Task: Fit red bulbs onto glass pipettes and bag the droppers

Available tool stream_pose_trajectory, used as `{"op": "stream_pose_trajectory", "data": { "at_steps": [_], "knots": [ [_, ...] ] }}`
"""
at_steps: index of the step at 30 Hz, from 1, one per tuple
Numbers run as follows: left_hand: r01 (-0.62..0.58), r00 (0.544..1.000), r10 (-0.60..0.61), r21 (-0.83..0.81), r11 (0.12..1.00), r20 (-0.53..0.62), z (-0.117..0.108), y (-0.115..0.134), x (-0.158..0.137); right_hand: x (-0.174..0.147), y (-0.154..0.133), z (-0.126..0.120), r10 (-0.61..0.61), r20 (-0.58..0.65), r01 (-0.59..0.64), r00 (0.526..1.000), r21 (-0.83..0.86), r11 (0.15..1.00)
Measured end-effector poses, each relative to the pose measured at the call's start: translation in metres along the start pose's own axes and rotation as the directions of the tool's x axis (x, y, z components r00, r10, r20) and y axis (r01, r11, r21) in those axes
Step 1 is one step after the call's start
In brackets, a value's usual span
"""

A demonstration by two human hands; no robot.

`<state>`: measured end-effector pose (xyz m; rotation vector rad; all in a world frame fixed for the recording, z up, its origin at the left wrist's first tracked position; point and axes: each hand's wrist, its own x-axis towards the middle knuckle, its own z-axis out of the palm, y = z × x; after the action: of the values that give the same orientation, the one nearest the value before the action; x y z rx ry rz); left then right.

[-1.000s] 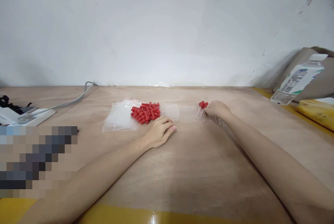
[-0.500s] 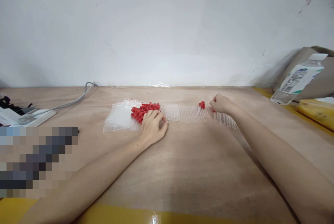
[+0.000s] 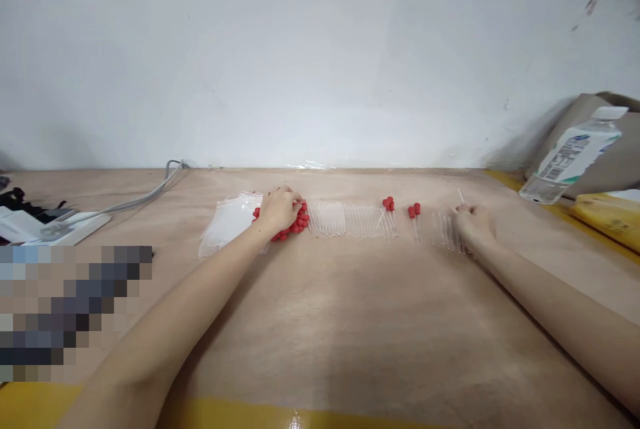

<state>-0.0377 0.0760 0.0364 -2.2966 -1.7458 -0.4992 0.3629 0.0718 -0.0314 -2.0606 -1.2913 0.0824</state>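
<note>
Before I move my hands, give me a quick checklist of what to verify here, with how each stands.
1. Left hand at the red bulbs: ok, it is over the pile.
2. Left hand gripping a bulb: cannot tell, its fingertips are mostly hidden.
3. Right hand holding a tube: ok, one end sticks up from it, though blurred.
4. Long row even: not ok, a tube lies aslant near its right end.
5. Red-capped pair apart from the rows: ok, it lies between the long row and the short row.
6. Bottle away from both hands: ok, it is at the far right.
</note>
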Motion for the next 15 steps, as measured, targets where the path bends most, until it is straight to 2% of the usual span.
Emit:
{"op": "stream_pose_trajectory", "data": {
  "at_steps": [2,4,8,15],
  "knots": [
    [0.017,0.997,-0.019,0.032,0.999,0.078,-0.001,0.001,0.008,-0.002,-0.005,0.006,0.094,-0.018,-0.092,0.995,0.069,0.993],
    [0.024,0.992,-0.029,0.044,0.999,0.121,-0.003,0.003,0.012,-0.004,-0.013,0.012,0.135,-0.008,-0.132,0.991,0.156,0.979],
    [0.030,0.984,-0.039,0.055,0.998,0.171,-0.007,0.005,0.017,-0.004,-0.031,0.027,0.116,0.051,-0.127,0.992,0.357,0.925],
    [0.037,0.983,-0.043,0.032,0.999,0.178,-0.002,0.003,0.020,0.001,-0.060,0.054,0.041,0.138,-0.120,0.990,0.638,0.760]
  ]
}}
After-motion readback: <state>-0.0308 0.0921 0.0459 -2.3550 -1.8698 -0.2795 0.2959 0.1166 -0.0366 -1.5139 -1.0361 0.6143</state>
